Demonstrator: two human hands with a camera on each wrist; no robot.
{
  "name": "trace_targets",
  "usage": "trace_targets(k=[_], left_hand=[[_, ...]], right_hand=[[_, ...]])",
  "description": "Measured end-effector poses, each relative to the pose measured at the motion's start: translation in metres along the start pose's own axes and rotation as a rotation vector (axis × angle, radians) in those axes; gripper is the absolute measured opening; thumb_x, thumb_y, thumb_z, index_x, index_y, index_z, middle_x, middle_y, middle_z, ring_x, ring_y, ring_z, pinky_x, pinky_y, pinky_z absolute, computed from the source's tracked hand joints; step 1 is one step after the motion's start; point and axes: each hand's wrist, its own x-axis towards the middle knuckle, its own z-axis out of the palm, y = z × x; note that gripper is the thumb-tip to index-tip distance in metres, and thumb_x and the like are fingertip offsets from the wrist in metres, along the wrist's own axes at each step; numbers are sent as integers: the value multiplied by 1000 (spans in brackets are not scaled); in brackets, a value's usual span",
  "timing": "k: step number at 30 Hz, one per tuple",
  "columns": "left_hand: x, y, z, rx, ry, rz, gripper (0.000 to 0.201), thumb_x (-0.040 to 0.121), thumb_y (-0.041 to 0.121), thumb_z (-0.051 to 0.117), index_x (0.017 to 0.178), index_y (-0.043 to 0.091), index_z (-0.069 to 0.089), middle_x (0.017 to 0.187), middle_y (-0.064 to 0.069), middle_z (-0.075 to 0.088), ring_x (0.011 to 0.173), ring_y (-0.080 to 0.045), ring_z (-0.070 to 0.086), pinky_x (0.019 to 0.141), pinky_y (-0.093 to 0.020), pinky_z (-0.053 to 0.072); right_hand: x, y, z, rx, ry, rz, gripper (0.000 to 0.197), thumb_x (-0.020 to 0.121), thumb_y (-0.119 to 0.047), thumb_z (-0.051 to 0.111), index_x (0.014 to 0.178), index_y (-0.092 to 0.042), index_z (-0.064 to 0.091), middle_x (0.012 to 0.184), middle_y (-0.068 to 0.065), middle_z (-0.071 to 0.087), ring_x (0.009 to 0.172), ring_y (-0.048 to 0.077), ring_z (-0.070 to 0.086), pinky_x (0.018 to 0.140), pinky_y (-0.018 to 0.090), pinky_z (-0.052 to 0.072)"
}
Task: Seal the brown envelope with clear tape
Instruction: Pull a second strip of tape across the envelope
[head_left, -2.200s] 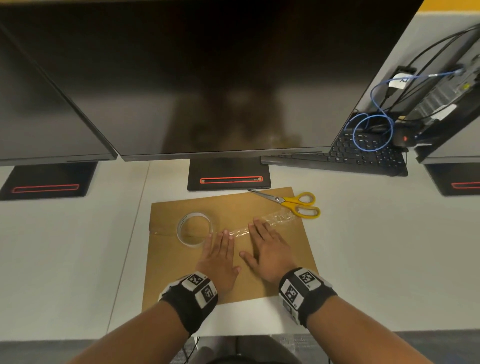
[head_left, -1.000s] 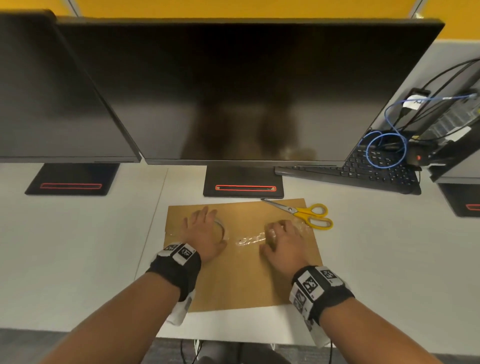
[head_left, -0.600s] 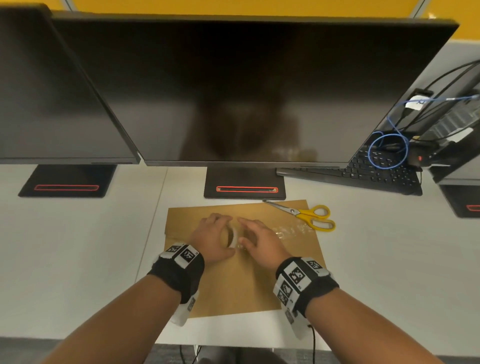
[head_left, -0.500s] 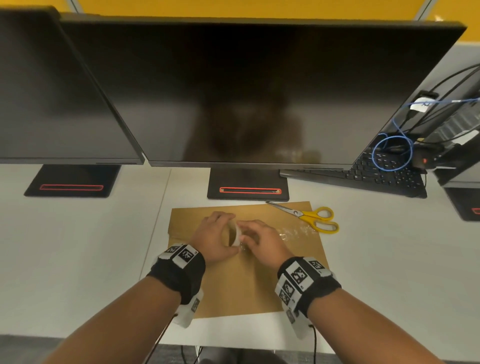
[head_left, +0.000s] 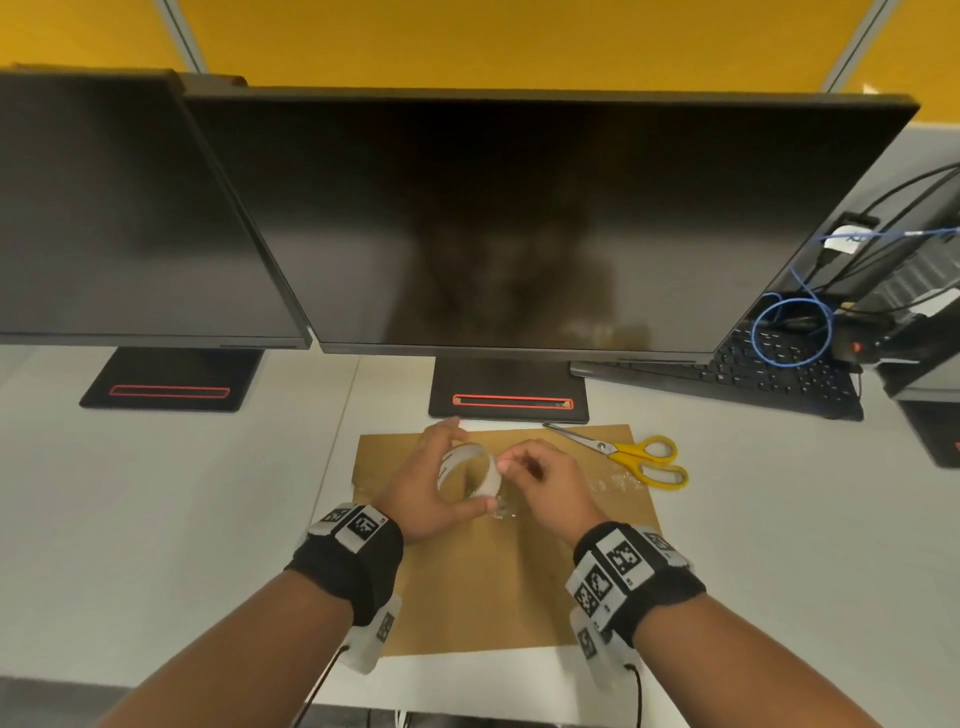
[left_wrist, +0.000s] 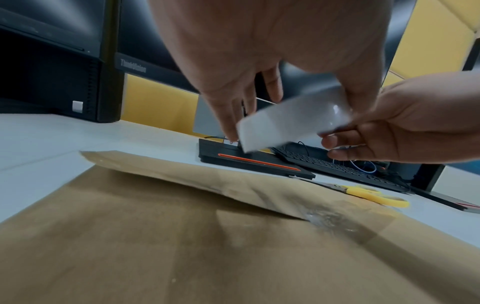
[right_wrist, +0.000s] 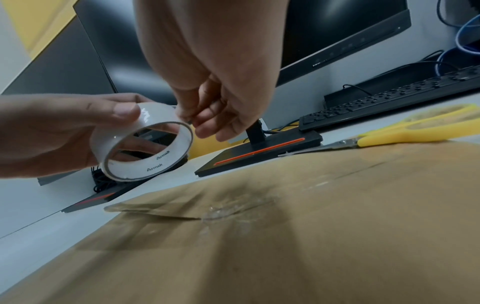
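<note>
Left hand (head_left: 423, 488) raised above the envelope (head_left: 498, 582), thumb and fingers curled round the tape roll (head_left: 470, 475), held tilted on edge. Right hand (head_left: 550, 483) just beside the roll, fingertips (right_wrist: 200, 121) pinching at its outer rim. Envelope flat on the bench (head_left: 182, 519), flap edge lifted left of a crinkled tape strip (right_wrist: 228, 207). Scissors (head_left: 634, 457) at the envelope's far right corner.
</note>
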Motion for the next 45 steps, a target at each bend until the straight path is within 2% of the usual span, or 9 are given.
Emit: trace_targets(k=[3,7,17,24,28,31,36,41,45], left_hand=[[-3,-1,-1,58,77,65,34,75,50,69,88,22,55,115,10,48,104,-10,50,91,-28,45],[-6,3,0,148,76,61,36,82,58,56,61,33,41,66,9,48,65,-9,45,61,-30,37],[4,13,-35,398,81,-192,48,79,67,56,58,24,50,59,5,50,62,-13,48,57,-27,34],[5,17,-47,-309,122,-160,44,92,40,54,64,7,51,62,-4,44,56,-7,45,64,-22,37],[13,15,-45,47,100,-120,40,85,46,64,61,14,55,61,3,47,65,-12,48,65,-26,39],[15,11,-57,566,18,-137,43,84,63,52,83,21,64,81,3,60,82,-15,54,73,-28,42],[16,5,-62,796,-31,-226,69,79,78,39,95,18,70,94,1,68,89,-18,60,78,-30,45],[11,-10,-69,125,-3,-251,48,87,56,54,64,14,55,65,-3,50,71,-21,50,67,-29,38],[12,-10,-66,140,-1,-193,38,85,50,61,65,18,56,68,-1,55,72,-19,53,67,-29,41]], right_hand=[[2,-5,-2,-4,9,28,9,90,-22,59,86,-16,65,88,6,64,79,15,56,68,16,43],[0,-13,-2,-42,-3,43,11,92,-22,55,85,-17,62,80,-1,59,72,10,52,65,19,41],[-5,-28,0,-55,8,94,11,94,-19,52,85,-20,59,80,-9,56,73,3,52,65,17,42],[4,-28,-14,30,-70,230,16,94,-21,53,84,-12,62,72,2,61,70,14,56,83,34,50],[8,-23,-10,-13,-52,272,21,91,-11,54,72,-14,60,69,1,60,67,14,55,82,35,51],[7,-17,-11,-37,-41,284,21,90,-10,55,69,-15,61,68,-2,60,73,16,57,85,37,50],[4,-7,-5,-82,-39,271,16,90,-11,54,79,-13,64,73,-4,62,74,14,59,76,28,50],[-3,7,-14,30,-177,324,18,91,-18,58,82,-3,64,70,3,63,64,12,59,70,24,52],[-1,13,-6,-90,-144,310,18,93,-15,54,76,-12,60,71,-2,60,69,12,56,73,29,51]])
